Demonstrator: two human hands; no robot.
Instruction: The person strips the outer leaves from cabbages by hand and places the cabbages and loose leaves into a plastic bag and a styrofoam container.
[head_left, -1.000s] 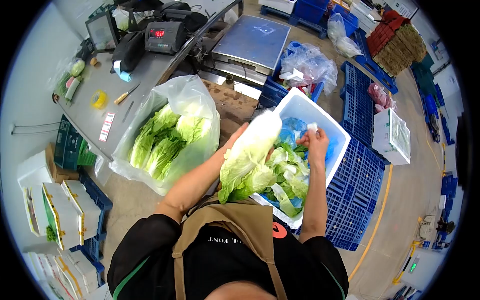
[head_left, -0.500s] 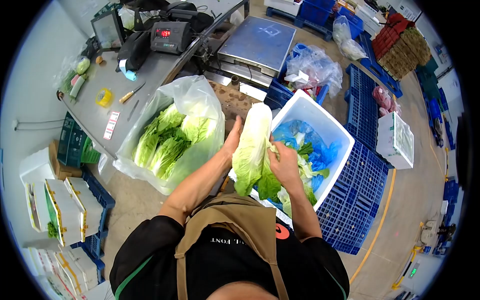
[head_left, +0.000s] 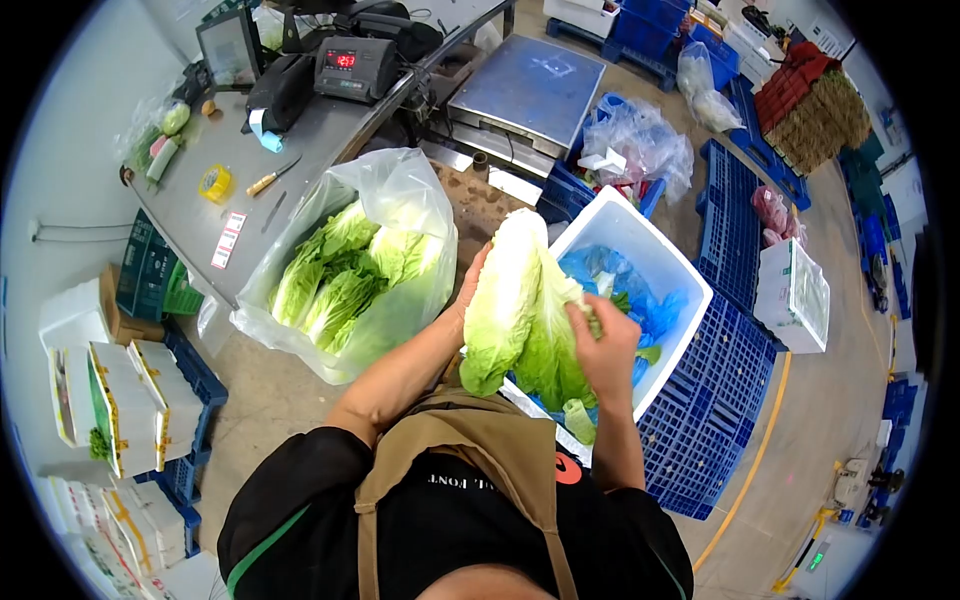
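Note:
A pale napa cabbage (head_left: 502,305) is held upright in front of my body, its white base at the top. My left hand (head_left: 472,284) is closed around its left side, the fingers mostly hidden behind it. With thumb and fingers together, my right hand (head_left: 608,345) grips the edge of a loose outer cabbage leaf (head_left: 553,335), which spreads away from the head. Below right, a white foam box (head_left: 683,262) lined with a blue plastic bag (head_left: 655,308) holds leaf pieces. To the left, a clear plastic bag (head_left: 405,190) contains several cabbages (head_left: 345,275).
A metal table (head_left: 290,205) at left carries a knife (head_left: 272,175), yellow tape (head_left: 214,183) and a scale display (head_left: 354,70). Ahead is a platform scale (head_left: 530,95). Blue pallets (head_left: 715,385) lie at right; white foam boxes (head_left: 165,405) are stacked at left.
My right hand has moved right, drawing the outer leaf away from the cabbage head. The leaf now stands out wider. My left hand still holds the cabbage.

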